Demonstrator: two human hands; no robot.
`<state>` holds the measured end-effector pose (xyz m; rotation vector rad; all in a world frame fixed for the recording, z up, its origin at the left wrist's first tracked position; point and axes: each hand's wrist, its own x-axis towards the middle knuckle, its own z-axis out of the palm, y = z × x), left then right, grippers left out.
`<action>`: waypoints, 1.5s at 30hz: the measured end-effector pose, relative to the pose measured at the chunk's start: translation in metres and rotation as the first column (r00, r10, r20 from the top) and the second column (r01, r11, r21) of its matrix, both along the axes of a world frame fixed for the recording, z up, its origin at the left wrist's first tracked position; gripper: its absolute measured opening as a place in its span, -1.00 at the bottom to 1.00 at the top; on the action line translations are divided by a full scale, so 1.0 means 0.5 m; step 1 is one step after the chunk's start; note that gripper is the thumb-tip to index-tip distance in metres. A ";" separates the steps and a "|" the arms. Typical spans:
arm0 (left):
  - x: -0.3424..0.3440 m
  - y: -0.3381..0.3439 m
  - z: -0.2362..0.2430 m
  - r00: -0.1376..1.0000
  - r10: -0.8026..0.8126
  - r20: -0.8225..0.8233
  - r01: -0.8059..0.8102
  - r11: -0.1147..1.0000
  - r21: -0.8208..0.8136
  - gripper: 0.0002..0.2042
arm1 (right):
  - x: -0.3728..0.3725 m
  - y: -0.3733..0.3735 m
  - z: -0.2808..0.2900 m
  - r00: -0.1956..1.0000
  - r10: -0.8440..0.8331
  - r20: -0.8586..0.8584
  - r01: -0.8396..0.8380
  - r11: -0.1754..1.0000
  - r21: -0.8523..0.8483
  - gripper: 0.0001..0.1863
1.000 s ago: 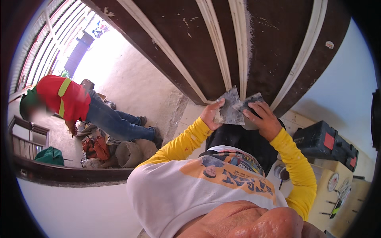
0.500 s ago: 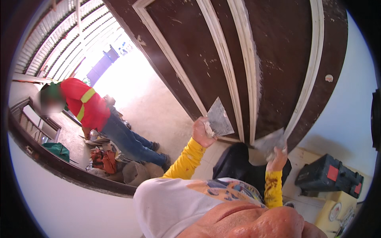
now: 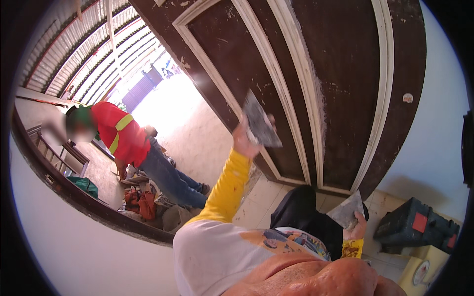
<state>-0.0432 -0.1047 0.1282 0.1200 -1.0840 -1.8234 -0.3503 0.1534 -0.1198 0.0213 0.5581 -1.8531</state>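
My left hand (image 3: 243,140) is raised on a yellow-sleeved arm and grips a wide metal putty knife (image 3: 260,122), whose grey blade lies against the white moulding of the dark brown door (image 3: 340,84). Lower down, near my waist, my right hand (image 3: 356,228) holds a second putty knife (image 3: 345,209) with grey filler on its blade, away from the door. White filler streaks show along the door's mouldings.
A person in a red vest and blue jeans (image 3: 136,148) bends over bags and clutter (image 3: 140,200) outside the open doorway. A dark toolbox with red patches (image 3: 417,227) sits on the tiled floor at the right, beside a pale wall.
My hands, held together at the door, have parted. The left rose with its knife to the moulding; the right dropped toward my waist with the other knife.
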 end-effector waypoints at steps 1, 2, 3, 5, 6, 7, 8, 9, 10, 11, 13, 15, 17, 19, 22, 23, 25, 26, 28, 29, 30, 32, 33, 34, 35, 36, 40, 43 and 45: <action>-0.006 -0.022 0.018 0.995 0.083 -0.059 -0.086 0.994 -0.060 -0.52 | 0.000 -0.004 -0.006 1.000 0.009 0.011 -0.009 1.000 0.002 -0.70; -0.019 -0.031 0.038 0.986 0.156 -0.058 -0.162 0.978 -0.131 -0.50 | -0.004 -0.003 -0.011 1.000 0.011 0.016 -0.011 1.000 0.005 -0.69; -0.019 -0.051 0.045 0.982 0.179 -0.062 -0.187 0.971 -0.148 -0.50 | 0.000 -0.004 -0.009 1.000 0.014 0.018 -0.014 1.000 -0.011 -0.68; -0.018 -0.088 0.045 0.972 0.227 -0.068 -0.236 0.953 -0.188 -0.50 | 0.016 -0.010 0.007 0.999 0.023 0.024 -0.022 0.999 -0.047 -0.66; -0.027 -0.099 0.035 0.982 0.177 -0.063 -0.184 0.971 -0.154 -0.51 | 0.023 -0.011 0.024 0.999 0.038 0.019 -0.037 0.998 -0.056 -0.64; -0.043 -0.115 0.008 0.991 0.119 -0.069 -0.126 0.985 -0.115 -0.53 | 0.023 -0.009 0.024 0.998 0.055 0.023 -0.054 0.996 -0.066 -0.64; -0.013 -0.149 -0.045 0.990 0.133 -0.041 -0.135 0.990 -0.038 -0.57 | 0.033 -0.009 0.026 0.995 0.089 0.044 -0.085 0.993 -0.085 -0.63; -0.005 -0.156 -0.048 0.994 0.085 -0.070 -0.089 0.995 -0.045 -0.57 | 0.028 -0.007 0.025 0.994 0.094 0.049 -0.089 0.992 -0.093 -0.63; 0.015 -0.156 -0.042 0.994 0.036 -0.098 -0.042 0.998 -0.051 -0.57 | 0.022 -0.007 0.025 0.997 0.074 0.038 -0.070 0.994 -0.089 -0.62; 0.034 -0.155 -0.037 0.992 -0.015 -0.128 0.008 0.998 -0.055 -0.57 | 0.017 -0.010 0.022 0.998 0.051 0.025 -0.049 0.995 -0.082 -0.61; -0.036 -0.054 -0.004 0.952 0.281 -0.125 -0.272 0.959 0.084 -0.62 | 0.006 0.005 -0.019 1.000 -0.014 0.007 0.015 0.999 -0.039 -0.62; -0.020 -0.030 -0.063 0.992 0.120 -0.047 -0.116 0.991 0.071 -0.58 | 0.001 0.013 -0.063 0.999 -0.047 0.000 0.047 0.999 0.002 -0.67; -0.038 0.028 -0.113 0.997 -0.011 -0.075 0.016 0.998 0.064 -0.60 | 0.013 0.010 -0.037 1.000 0.014 0.005 -0.014 0.996 0.083 -0.68; -0.048 0.071 -0.170 0.998 0.010 -0.064 0.009 0.958 0.287 -0.57 | 0.023 0.000 0.033 0.977 0.178 0.121 -0.174 0.984 -0.039 -0.67; -0.053 0.120 -0.221 1.000 -0.007 -0.002 0.007 0.925 0.379 -0.59 | 0.049 0.004 0.046 0.967 0.209 0.144 -0.209 0.978 -0.014 -0.65; -0.051 0.130 -0.239 0.995 0.032 0.092 -0.060 0.944 0.324 -0.59 | 0.058 0.005 0.044 0.958 0.252 0.138 -0.251 0.968 -0.025 -0.65; -0.044 0.138 -0.280 0.955 0.138 0.261 -0.188 0.967 0.174 -0.59 | 0.079 0.009 0.055 0.950 0.262 0.171 -0.261 0.965 -0.025 -0.65; -0.047 0.141 -0.288 0.922 0.262 0.286 -0.273 0.962 0.000 -0.57 | 0.089 0.002 0.080 0.933 0.289 0.216 -0.285 0.957 -0.051 -0.65; -0.031 0.144 -0.304 0.601 0.595 0.534 -0.350 0.797 -0.492 -0.66 | 0.105 -0.009 0.138 0.882 0.361 0.303 -0.331 0.932 -0.147 -0.66; -0.031 0.147 -0.317 0.587 0.627 0.512 -0.350 0.767 -0.538 -0.68 | 0.121 -0.013 0.170 0.863 0.390 0.322 -0.324 0.915 -0.239 -0.66; -0.024 0.146 -0.325 0.562 0.670 0.485 -0.355 0.725 -0.590 -0.71 | 0.143 -0.021 0.207 0.842 0.419 0.339 -0.311 0.892 -0.328 -0.66; -0.062 0.160 -0.278 0.617 0.685 0.387 -0.261 0.642 -0.721 -0.73 | 0.156 -0.032 0.225 0.788 0.476 0.391 -0.353 0.869 -0.347 -0.69; -0.075 0.174 -0.245 0.683 0.658 0.316 -0.174 0.567 -0.805 -0.73 | 0.165 -0.039 0.233 0.750 0.512 0.419 -0.381 0.852 -0.358 -0.70; -0.068 0.175 -0.237 0.671 0.680 0.297 -0.117 0.492 -0.863 -0.69 | 0.174 -0.056 0.230 0.744 0.512 0.429 -0.405 0.857 -0.319 -0.72; -0.068 0.182 -0.239 0.649 0.699 0.300 -0.057 0.438 -0.897 -0.68 | 0.179 -0.067 0.230 0.739 0.509 0.440 -0.426 0.860 -0.280 -0.73; -0.067 0.190 -0.245 0.628 0.718 0.300 0.004 0.382 -0.924 -0.67 | 0.175 -0.072 0.236 0.763 0.500 0.410 -0.434 0.866 -0.248 -0.75; -0.037 0.177 -0.238 0.505 0.740 0.444 0.446 0.216 -0.868 -0.58 | 0.135 -0.086 0.200 0.772 0.532 0.347 -0.432 0.840 -0.327 -0.74; 0.048 0.147 -0.309 0.270 0.775 0.572 0.666 0.279 -0.692 -0.64 | 0.084 -0.067 0.263 0.946 0.304 0.112 -0.280 0.941 -0.193 -0.70; 0.099 0.129 -0.360 0.176 0.765 0.620 0.598 0.417 -0.684 -0.68 | 0.052 -0.105 0.128 0.700 0.084 -0.710 -0.099 0.995 0.020 -0.65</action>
